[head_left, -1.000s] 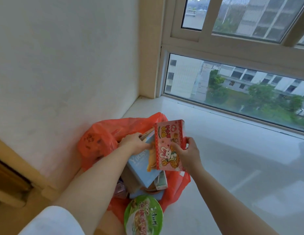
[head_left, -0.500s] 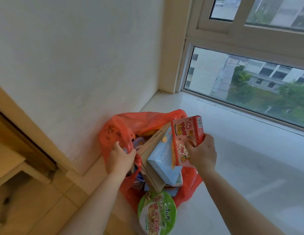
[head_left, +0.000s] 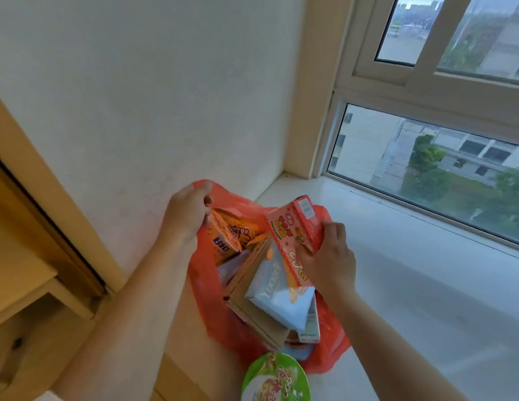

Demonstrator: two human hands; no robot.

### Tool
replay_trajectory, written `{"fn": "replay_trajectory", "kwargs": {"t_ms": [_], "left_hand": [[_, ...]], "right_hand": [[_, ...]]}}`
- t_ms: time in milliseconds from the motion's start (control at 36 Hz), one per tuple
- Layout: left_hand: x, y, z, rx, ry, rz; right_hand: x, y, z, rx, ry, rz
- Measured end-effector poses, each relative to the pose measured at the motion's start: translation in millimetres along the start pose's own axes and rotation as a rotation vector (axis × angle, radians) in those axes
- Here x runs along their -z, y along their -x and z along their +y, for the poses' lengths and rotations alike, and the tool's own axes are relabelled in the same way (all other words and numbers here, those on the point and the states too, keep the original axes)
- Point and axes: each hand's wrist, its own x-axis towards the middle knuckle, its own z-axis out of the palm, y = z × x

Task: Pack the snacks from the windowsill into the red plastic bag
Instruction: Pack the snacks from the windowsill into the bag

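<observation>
I'm gripping the pink snack box (head_left: 293,235) in my right hand (head_left: 327,261), angling it down into the red plastic bag (head_left: 212,311) at the windowsill's (head_left: 426,285) wall-side edge. My left hand (head_left: 186,212) is pinching the rim up, probably holding the mouth open. Inside, an orange packet (head_left: 226,238), a blue box (head_left: 281,296) and cardboard (head_left: 252,308) are crowding it; a green-lidded noodle bowl (head_left: 275,377) is sitting nearest me.

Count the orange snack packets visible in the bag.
2, both in the red bag, at its top left: one by the left hand, another behind it. More may be hidden underneath.
</observation>
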Motion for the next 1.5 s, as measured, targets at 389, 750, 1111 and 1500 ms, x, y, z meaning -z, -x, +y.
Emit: {"fn": "replay_trajectory", "kwargs": {"t_ms": [389,750,1111,1500], "left_hand": [[-26,3,14,-0.298,-0.546,-0.099],[-49,-4,-24,-0.58,-0.774,-0.139],[-22,-24,2,-0.502,-0.545,-0.005],[-30,-3,-25,-0.615,-0.687,-0.137]], "right_hand": [[-46,-31,-26,0.444,0.275,-0.387],[-26,30,-4,0.539,0.405,-0.717],[-42,-13,-9,0.535,0.31,-0.569],[-64,2,11,0.574,0.221,-0.143]]}}
